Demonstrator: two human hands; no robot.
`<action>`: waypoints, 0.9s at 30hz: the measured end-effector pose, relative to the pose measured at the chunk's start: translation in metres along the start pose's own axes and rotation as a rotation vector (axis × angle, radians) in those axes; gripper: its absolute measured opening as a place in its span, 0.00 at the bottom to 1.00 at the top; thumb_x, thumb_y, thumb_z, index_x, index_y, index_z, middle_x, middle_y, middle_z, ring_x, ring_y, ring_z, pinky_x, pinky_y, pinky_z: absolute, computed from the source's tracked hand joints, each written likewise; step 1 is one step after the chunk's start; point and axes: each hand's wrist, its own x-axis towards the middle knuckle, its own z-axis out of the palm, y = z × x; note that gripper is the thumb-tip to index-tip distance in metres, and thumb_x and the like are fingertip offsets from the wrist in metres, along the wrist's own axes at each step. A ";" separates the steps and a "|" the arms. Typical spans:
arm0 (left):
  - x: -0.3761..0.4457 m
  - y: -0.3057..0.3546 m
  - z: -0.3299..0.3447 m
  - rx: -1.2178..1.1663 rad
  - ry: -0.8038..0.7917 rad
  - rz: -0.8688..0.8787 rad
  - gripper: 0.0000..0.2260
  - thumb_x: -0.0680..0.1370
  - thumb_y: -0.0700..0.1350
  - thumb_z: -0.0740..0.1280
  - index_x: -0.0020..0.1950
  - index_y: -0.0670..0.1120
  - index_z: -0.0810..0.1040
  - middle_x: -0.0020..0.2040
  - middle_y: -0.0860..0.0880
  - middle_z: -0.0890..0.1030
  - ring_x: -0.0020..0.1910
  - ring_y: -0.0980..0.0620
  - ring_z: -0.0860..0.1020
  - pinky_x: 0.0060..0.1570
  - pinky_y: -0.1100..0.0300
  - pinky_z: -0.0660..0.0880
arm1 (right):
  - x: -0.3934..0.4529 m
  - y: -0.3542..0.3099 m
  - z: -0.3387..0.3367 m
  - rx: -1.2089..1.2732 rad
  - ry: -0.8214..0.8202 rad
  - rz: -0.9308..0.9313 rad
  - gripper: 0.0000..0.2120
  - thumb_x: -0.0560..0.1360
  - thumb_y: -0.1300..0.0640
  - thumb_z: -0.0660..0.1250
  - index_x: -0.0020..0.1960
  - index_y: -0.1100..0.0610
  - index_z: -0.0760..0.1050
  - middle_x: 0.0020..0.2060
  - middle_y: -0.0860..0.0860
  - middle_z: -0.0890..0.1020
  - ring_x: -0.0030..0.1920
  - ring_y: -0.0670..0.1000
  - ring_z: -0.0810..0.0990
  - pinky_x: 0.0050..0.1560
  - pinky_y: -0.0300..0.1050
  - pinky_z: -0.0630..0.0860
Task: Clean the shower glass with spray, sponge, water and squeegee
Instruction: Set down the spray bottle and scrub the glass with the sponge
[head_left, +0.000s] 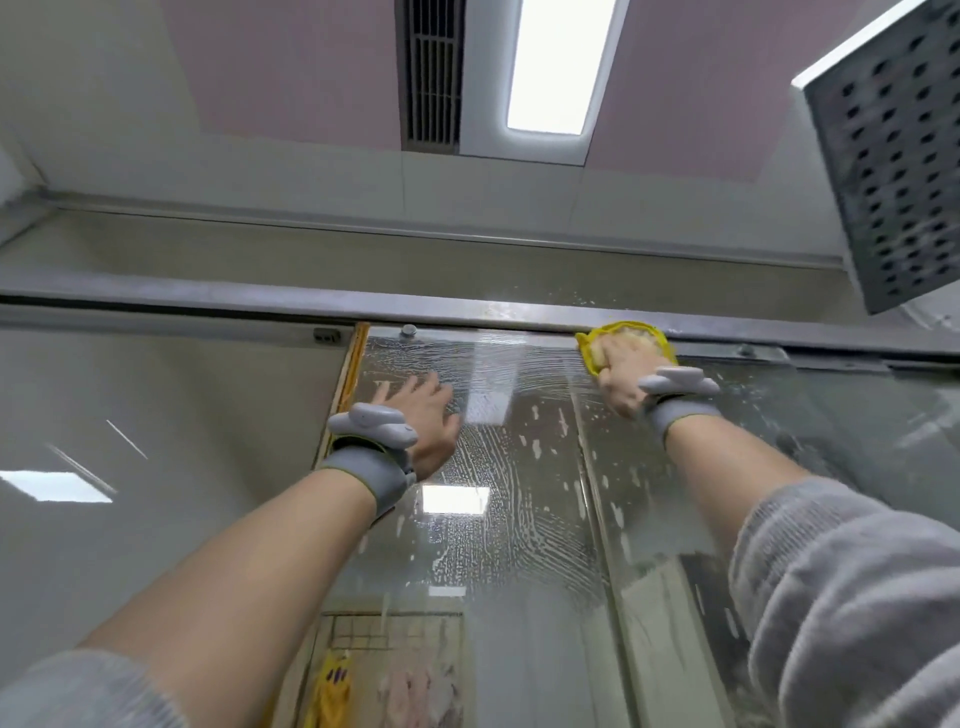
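Shower glass (519, 493): the biggest thing in view, a clear panel filling the lower middle, streaked all over with white suds and swirling wipe marks. It hangs under a metal top rail (260, 299), and a second panel edge overlaps it on the right.

Ceiling: pink and white panels with a dark vent (434, 73) and a bright light strip (558, 62); looking this far up suggests the work is at the very top of the glass.

Shower head (888, 171): a square perforated plate at upper right, well apart from both hands.

Right arm: raised and stretched, grey sleeve pushed back to the forearm, likely to keep it out of the suds; a grey wrist strap carries a small pale device.

Left arm: also raised, bare forearm, same strap and device.

Right hand (621, 371): fingers curled round the sponge, clamped on it and pushing it against the glass just below the rail — the reach needed for the top edge.

Left hand (423, 415): fingers straight and spread, palm flat on the soapy glass near its left edge, holding nothing; probably bracing the body, or steadying the sliding panel.

Sponge (623, 338): yellow, touching the rail, pressed on the upper right of the glass.

Stage, as judged: scrubbing under way — rinse and squeegee not yet done.
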 end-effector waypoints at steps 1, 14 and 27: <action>0.002 0.007 0.001 -0.004 0.003 0.002 0.24 0.84 0.52 0.48 0.79 0.48 0.52 0.80 0.49 0.49 0.78 0.47 0.50 0.76 0.46 0.45 | 0.003 -0.007 0.008 0.063 0.000 -0.090 0.16 0.77 0.59 0.57 0.64 0.56 0.71 0.67 0.57 0.70 0.68 0.57 0.66 0.69 0.48 0.60; 0.044 0.100 0.020 -0.022 0.075 0.098 0.18 0.82 0.51 0.51 0.70 0.46 0.66 0.76 0.46 0.62 0.75 0.46 0.60 0.73 0.44 0.53 | -0.012 0.028 0.023 0.216 -0.038 -0.321 0.25 0.79 0.57 0.57 0.76 0.54 0.59 0.76 0.52 0.60 0.76 0.52 0.54 0.75 0.47 0.51; 0.059 0.138 0.023 0.029 0.105 0.119 0.21 0.83 0.51 0.51 0.75 0.46 0.61 0.78 0.47 0.57 0.77 0.47 0.56 0.75 0.45 0.50 | -0.013 0.133 0.041 0.227 0.033 -0.186 0.23 0.81 0.56 0.56 0.76 0.53 0.61 0.76 0.50 0.60 0.76 0.52 0.55 0.74 0.43 0.48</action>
